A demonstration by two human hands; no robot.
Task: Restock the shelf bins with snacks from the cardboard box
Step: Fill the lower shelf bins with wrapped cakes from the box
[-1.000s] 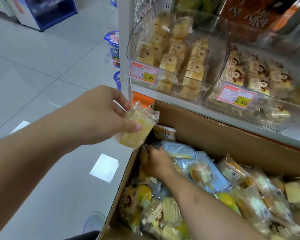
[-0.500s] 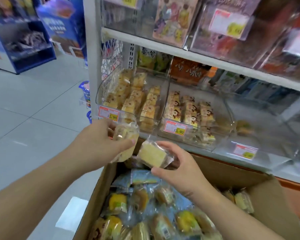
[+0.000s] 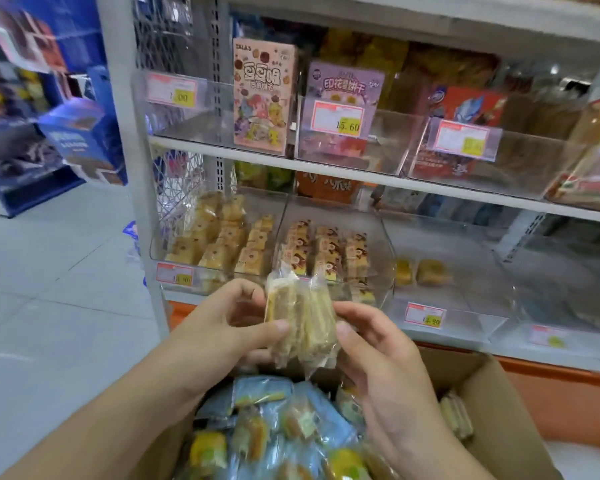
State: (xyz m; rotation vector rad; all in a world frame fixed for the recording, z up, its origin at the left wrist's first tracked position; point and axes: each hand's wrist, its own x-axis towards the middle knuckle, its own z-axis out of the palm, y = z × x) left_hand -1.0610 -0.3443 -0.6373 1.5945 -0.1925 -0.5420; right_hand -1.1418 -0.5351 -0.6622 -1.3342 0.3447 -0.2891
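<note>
Two clear-wrapped yellow cake snacks (image 3: 302, 322) stand upright, pressed side by side between my hands. My left hand (image 3: 229, 327) grips the left one with thumb in front. My right hand (image 3: 371, 344) pinches the right one with thumb against its side. They hover above the open cardboard box (image 3: 499, 410), which is full of wrapped snacks (image 3: 274, 427). Straight behind them are the clear shelf bins: a left bin (image 3: 215, 247) of yellow cakes and a middle bin (image 3: 326, 254) of patterned cakes.
A third clear bin (image 3: 440, 271) to the right holds two yellow cakes. The upper shelf (image 3: 361, 174) carries boxed biscuits behind price tags. A grey shelf post (image 3: 132, 168) stands at left, with tiled floor and a blue display stand (image 3: 49, 150) beyond.
My right hand lifted a cake out of the box and brought it against the one in my left hand. Both hands rose toward the bins and my view tilted up.
</note>
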